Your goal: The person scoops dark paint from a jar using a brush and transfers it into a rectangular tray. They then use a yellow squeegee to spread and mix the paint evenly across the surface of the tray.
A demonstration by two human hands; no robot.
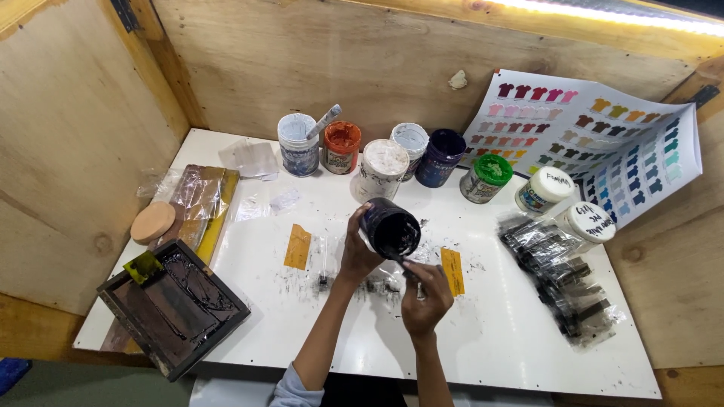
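We stand at a white worktop set into a plywood booth; bare wooden walls close it on the left, back and right, and a strip of light runs along the top of the back wall; the white surface is smeared with black flecks around its middle, where two yellow strips of tape lie.

Our left hand has its fingers wrapped around a tilted jar of black ink, held just above the middle of the worktop with its open mouth turned towards us; our right hand has its fingers closed on a thin tool whose tip reaches the jar's mouth.

Along the back edge stands a row of ink jars, some open, some lidded; a colour chart of small shirt shapes leans in the back right corner; a heap of black-stained plastic wrap lies by the right edge; a dark framed screen sits at the front left corner, with a round tan lid and crumpled foil wrappers behind it.
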